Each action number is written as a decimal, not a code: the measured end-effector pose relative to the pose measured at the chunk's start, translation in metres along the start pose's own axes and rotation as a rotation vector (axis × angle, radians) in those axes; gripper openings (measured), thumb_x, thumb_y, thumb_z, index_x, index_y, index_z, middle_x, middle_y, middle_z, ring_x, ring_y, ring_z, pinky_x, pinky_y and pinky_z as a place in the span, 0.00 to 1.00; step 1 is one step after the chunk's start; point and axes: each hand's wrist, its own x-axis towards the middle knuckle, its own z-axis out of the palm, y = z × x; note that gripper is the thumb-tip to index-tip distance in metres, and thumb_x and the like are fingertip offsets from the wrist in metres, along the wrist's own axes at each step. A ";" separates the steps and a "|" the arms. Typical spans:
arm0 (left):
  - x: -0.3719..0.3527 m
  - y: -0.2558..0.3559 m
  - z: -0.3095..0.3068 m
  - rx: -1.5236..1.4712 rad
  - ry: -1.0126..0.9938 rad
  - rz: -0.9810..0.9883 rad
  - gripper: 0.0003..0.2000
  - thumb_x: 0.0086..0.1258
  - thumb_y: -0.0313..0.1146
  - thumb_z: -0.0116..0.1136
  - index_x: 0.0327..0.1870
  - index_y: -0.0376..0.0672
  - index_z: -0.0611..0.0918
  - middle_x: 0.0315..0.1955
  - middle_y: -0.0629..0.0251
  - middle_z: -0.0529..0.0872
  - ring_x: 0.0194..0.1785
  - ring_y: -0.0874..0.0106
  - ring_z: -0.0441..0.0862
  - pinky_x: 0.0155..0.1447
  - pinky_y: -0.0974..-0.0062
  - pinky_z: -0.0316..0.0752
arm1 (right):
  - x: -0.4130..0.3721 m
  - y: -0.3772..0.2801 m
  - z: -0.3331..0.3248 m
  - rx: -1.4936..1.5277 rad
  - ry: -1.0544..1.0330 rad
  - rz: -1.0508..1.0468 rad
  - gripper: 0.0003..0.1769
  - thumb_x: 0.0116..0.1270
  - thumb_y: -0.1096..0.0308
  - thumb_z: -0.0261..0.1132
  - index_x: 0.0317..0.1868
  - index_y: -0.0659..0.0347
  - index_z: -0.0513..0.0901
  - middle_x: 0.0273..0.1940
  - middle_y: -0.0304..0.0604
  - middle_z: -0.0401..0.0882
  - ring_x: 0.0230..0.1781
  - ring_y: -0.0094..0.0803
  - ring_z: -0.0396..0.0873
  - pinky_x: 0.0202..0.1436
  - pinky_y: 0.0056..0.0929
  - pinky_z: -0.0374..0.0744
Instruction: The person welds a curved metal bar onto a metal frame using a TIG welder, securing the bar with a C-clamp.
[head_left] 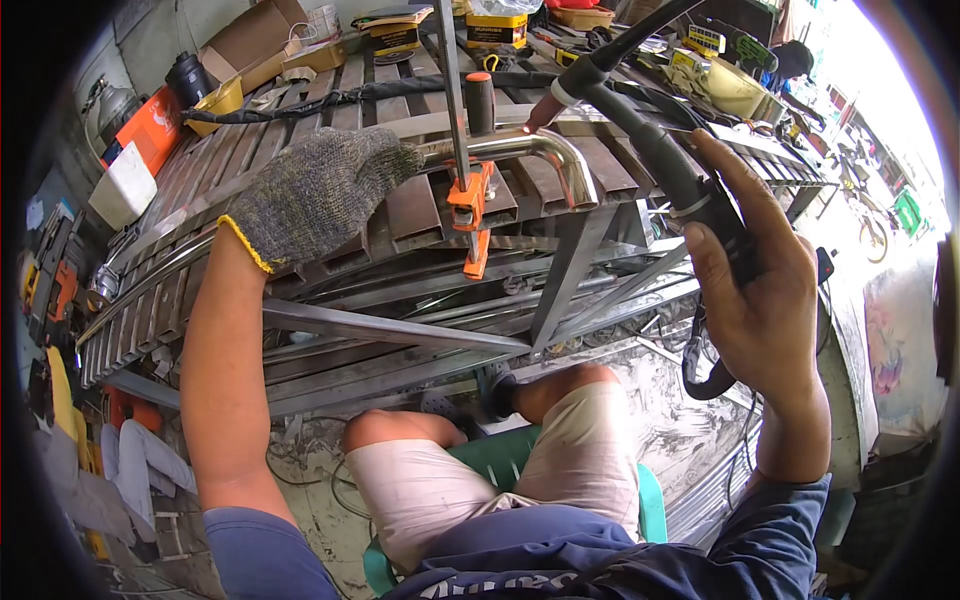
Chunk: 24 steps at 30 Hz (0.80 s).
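Note:
A dark grey knitted glove with a yellow cuff covers my left hand, which is wrapped round a shiny bent metal pipe. The pipe's curved end turns down over the front edge of the slatted metal bench. Beside my glove, an orange bar clamp with an upright steel bar stands at the pipe. My bare right hand holds a black TIG welding torch by its handle. The torch's pinkish nozzle points down, its tip close over the pipe near the start of the bend.
A brown upright cylinder stands behind the pipe. A black sheathed cable crosses the bench. Yellow-labelled boxes, a green drill and a pale basin sit at the back. Angled steel legs are below; another person is at far right.

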 end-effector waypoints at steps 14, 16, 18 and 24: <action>0.017 0.015 -0.023 -0.191 -0.089 -0.121 0.16 0.82 0.36 0.58 0.65 0.41 0.84 0.59 0.51 0.87 0.60 0.49 0.83 0.67 0.54 0.78 | -0.001 0.000 0.001 -0.010 -0.001 -0.018 0.31 0.74 0.73 0.70 0.77 0.58 0.79 0.46 0.55 0.91 0.36 0.37 0.91 0.46 0.32 0.85; 0.010 0.007 -0.014 -0.184 -0.118 -0.144 0.16 0.82 0.34 0.57 0.65 0.40 0.84 0.61 0.52 0.86 0.60 0.50 0.83 0.68 0.54 0.77 | -0.001 -0.001 0.000 -0.023 -0.005 -0.017 0.31 0.74 0.73 0.70 0.77 0.58 0.78 0.45 0.56 0.91 0.34 0.36 0.90 0.44 0.32 0.85; 0.008 0.004 -0.011 -0.098 -0.108 -0.074 0.16 0.82 0.33 0.56 0.66 0.40 0.84 0.62 0.53 0.86 0.61 0.51 0.83 0.68 0.54 0.77 | 0.000 0.000 0.002 -0.015 0.012 -0.042 0.32 0.74 0.73 0.71 0.77 0.59 0.78 0.45 0.56 0.91 0.33 0.36 0.90 0.44 0.31 0.84; 0.002 -0.004 -0.002 0.068 -0.120 0.034 0.17 0.82 0.32 0.56 0.68 0.41 0.84 0.65 0.53 0.84 0.63 0.52 0.82 0.70 0.54 0.77 | 0.000 0.005 0.004 0.003 0.038 -0.106 0.32 0.75 0.72 0.71 0.78 0.58 0.78 0.49 0.58 0.91 0.39 0.40 0.93 0.47 0.31 0.85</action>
